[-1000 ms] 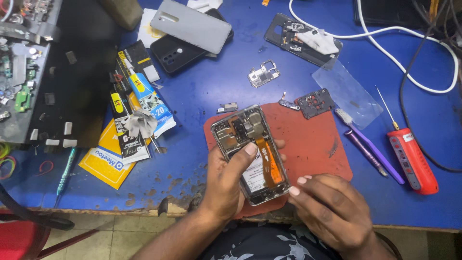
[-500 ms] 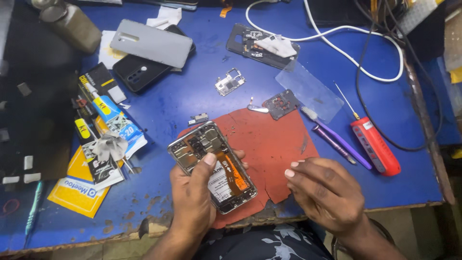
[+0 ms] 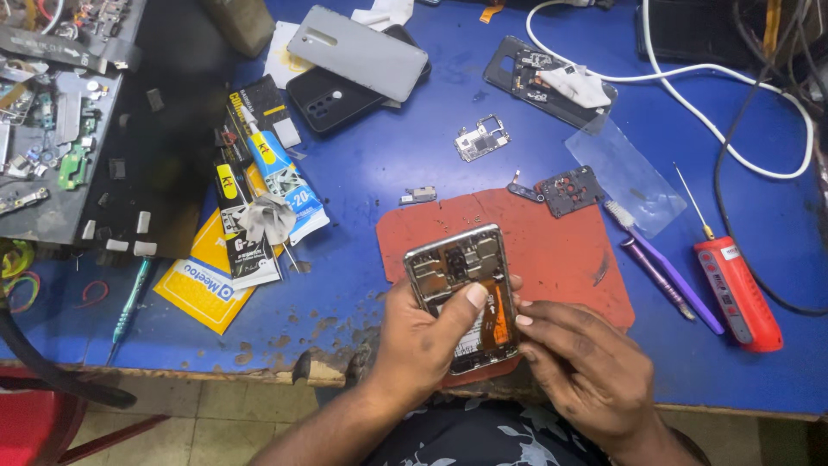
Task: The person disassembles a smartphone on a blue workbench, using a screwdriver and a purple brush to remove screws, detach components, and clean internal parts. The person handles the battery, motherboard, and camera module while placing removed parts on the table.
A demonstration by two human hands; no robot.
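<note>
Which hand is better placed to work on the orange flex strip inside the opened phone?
Probably the right hand: its fingertips already touch the orange flex strip, while the left hand grips the opened phone.

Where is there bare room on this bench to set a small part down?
Bare blue patch between the grey back cover, small metal bracket and red mat; another below the red screwdriver. Crowded: glue tubes left, both hands around the opened phone.

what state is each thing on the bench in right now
opened phone: back off, insides bare, on the red mat
left hand: grips the phone, thumb across it
right hand: fingertips at the phone's right edge
grey back cover: off, lying apart
red screwdriver: lying unused
</note>
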